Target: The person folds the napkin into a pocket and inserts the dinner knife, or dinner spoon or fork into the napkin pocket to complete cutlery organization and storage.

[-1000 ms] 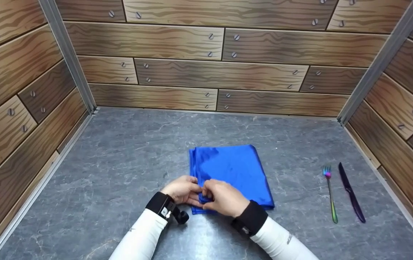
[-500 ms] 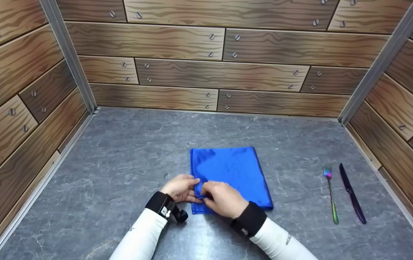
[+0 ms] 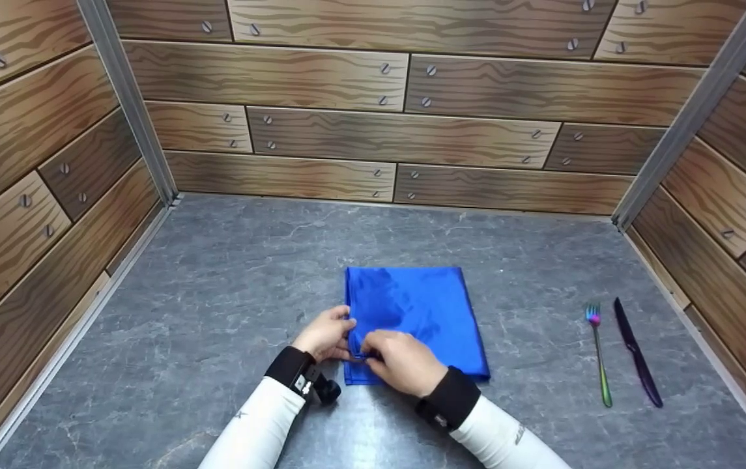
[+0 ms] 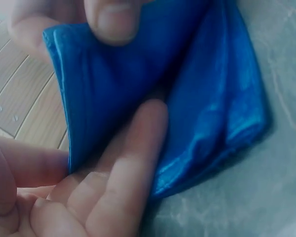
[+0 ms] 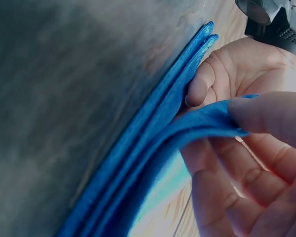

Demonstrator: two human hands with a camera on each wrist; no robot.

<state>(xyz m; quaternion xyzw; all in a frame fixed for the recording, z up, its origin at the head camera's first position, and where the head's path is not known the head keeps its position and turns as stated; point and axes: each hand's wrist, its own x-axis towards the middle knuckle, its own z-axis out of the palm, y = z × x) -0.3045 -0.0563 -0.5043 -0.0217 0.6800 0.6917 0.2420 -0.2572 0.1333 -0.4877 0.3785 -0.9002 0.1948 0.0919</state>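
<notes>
A shiny blue cloth [image 3: 425, 312], folded into a layered square, lies on the grey marbled tabletop. My right hand [image 3: 405, 361] pinches the near left corner of its upper layers. The right wrist view shows that raised corner [image 5: 202, 118] between thumb [image 5: 266, 116] and fingers. Along the cloth's left edge is my left hand [image 3: 325, 335], its fingers extended. In the left wrist view its fingers [image 4: 138, 158] reach into the gap under the lifted layer [image 4: 108, 89], over the lower layers [image 4: 212, 118].
To the right, a rainbow-coloured fork [image 3: 597, 355] and a dark purple knife [image 3: 636, 352] lie side by side, handles towards me. Wood-patterned walls [image 3: 399, 143] enclose the table [image 3: 249, 260] at the back and both sides. Both wrists wear black camera straps [image 3: 449, 400].
The upper layers have shifted left, closer over the lower left edge. My left thumb and index finger have spread and moved slightly up along the edge. My right hand keeps its pinch.
</notes>
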